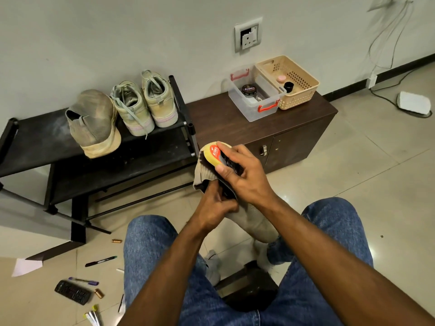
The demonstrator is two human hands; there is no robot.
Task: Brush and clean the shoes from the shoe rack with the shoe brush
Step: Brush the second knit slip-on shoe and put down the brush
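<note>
The shoe brush has a smooth, pale wooden back with a glossy red label and dark bristles. The shoe under it is matt beige knit cloth. Left of the brush, the shoe rack has matt black shelves, dusty and scuffed. Behind the brush, a dark wood-grain cabinet bears a clear plastic box and a perforated beige plastic basket. The floor tiles are glossy.

Your right hand: arm reaching in from the lower right, wrist bent, thumb and fingers curled round the shoe brush, pressing it down onto the shoe.
Your left hand: forearm rising from the bottom edge, fingers tucked into the shoe's opening, gripping it between your knees.
</note>
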